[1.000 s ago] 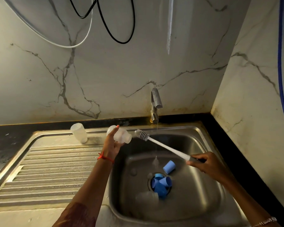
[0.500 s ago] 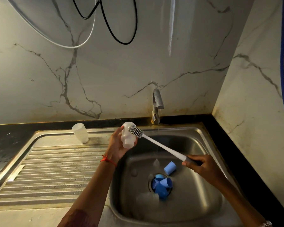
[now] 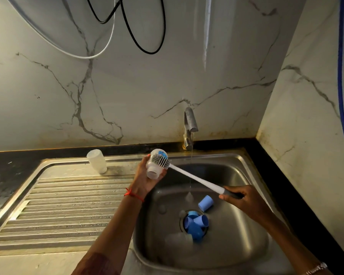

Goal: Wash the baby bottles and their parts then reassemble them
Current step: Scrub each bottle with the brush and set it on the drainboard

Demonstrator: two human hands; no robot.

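**Brush on the outside of a bottle, over the sink**

The bottle [image 3: 156,166] is small and made of cloudy white plastic, with a blue print near its rounded base. Its cap is off, so the wide threaded neck is open. It is held in the air above the back left corner of the sink [image 3: 246,245], just left of the thin water stream [image 3: 191,165] that falls from the tap [image 3: 190,124].

The left hand [image 3: 145,179] holds the bottle from behind and below, with the forearm rising from the bottom edge of the view. Its fingers [image 3: 148,155] are curled round the body and the thumb lies beside the neck. A red thread [image 3: 133,195] is tied on this wrist. The right hand [image 3: 240,199] reaches in from the lower right, and its fingers are wrapped tightly round the dark grip of the brush [image 3: 195,179].

The long axis of the bottle is steep and a little tilted. The base points up toward the wall and the open neck points down, toward the camera. The white handle of the brush runs from lower right to upper left, and its grey bristle head lies against the outer side of the bottle.

A second bottle [image 3: 97,161] of the same kind stands neck down on the draining board [image 3: 68,205], well apart. One blue cap [image 3: 206,203] lies on its side in the basin, and more blue caps [image 3: 196,225] are heaped on the drain. A clear bottle [image 3: 178,240] seems to lie beside them, but it is blurred. A black tabletop [image 3: 8,165] surrounds the sink.
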